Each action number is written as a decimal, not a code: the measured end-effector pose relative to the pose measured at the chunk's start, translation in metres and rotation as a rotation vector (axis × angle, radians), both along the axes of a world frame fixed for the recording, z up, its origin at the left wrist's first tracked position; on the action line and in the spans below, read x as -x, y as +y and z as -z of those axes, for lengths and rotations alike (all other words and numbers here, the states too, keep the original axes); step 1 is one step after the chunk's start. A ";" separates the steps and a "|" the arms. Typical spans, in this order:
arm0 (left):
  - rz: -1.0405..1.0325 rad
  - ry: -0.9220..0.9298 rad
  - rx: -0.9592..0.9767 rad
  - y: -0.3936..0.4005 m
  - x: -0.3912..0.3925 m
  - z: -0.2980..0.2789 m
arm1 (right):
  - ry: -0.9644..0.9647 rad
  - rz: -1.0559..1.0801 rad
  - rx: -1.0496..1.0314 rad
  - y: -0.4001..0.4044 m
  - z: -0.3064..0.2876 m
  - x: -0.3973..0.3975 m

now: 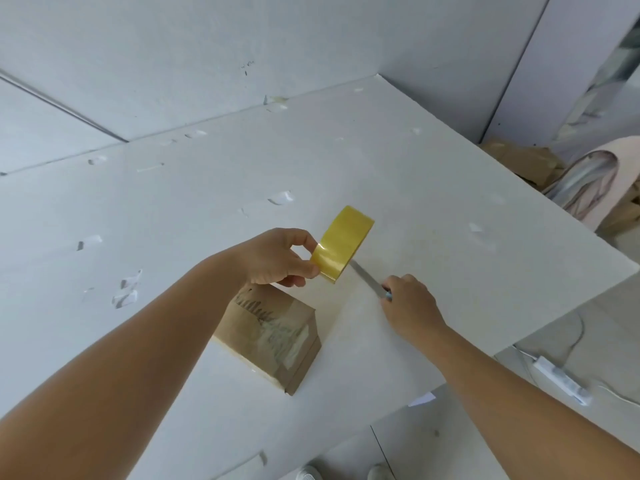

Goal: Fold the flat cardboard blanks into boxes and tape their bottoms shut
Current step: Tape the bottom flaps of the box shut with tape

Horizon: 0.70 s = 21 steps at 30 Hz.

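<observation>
A small brown cardboard box (273, 336) sits on the white table (398, 161), with clear tape across its top face. My left hand (277, 258) holds a yellow roll of tape (341, 242) above the table, just beyond the box. My right hand (410, 303) grips a knife with a thin metal blade (367, 278). The blade points up and left, and its tip reaches the lower edge of the roll. Both forearms stretch in from the bottom of the view.
Scraps of old tape (126, 292) are stuck across the table's left and middle. Brown cardboard (523, 161) and a shiny foil-covered roll (585, 188) lie on the floor beyond the right edge. A white power strip (561, 379) lies on the floor at the lower right.
</observation>
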<state>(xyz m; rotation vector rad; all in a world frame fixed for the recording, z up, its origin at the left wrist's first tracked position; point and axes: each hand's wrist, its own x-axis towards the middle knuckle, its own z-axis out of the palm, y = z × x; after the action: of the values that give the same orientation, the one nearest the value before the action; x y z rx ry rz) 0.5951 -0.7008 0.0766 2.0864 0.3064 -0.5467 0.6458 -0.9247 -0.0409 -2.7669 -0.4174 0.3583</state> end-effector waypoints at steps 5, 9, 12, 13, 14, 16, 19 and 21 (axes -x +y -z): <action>-0.038 -0.048 -0.005 -0.003 0.006 0.000 | 0.041 -0.132 -0.088 -0.025 -0.048 0.011; -0.070 -0.087 -0.021 -0.003 0.010 0.001 | 0.019 -0.190 -0.108 -0.040 -0.104 0.040; -0.095 -0.127 -0.039 -0.006 0.012 0.003 | -0.110 -0.261 0.014 -0.029 -0.133 0.060; -0.102 -0.141 -0.041 -0.007 0.013 0.003 | -0.175 -0.290 0.084 -0.022 -0.139 0.064; -0.107 -0.154 -0.041 -0.008 0.014 0.004 | -0.226 -0.312 0.151 -0.015 -0.143 0.067; -0.110 -0.172 -0.040 -0.008 0.017 0.004 | -0.294 -0.351 0.271 -0.003 -0.149 0.071; -0.115 -0.197 -0.042 -0.008 0.019 0.003 | -0.332 -0.420 0.414 0.012 -0.153 0.074; -0.121 -0.214 -0.038 -0.008 0.021 0.003 | -0.312 -0.451 0.470 0.019 -0.160 0.076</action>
<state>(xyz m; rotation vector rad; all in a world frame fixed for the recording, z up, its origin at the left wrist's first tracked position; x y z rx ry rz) 0.5742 -0.7092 0.0735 2.1251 0.3182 -0.2449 0.5694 -0.9057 0.1189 -3.1734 -1.1808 0.1311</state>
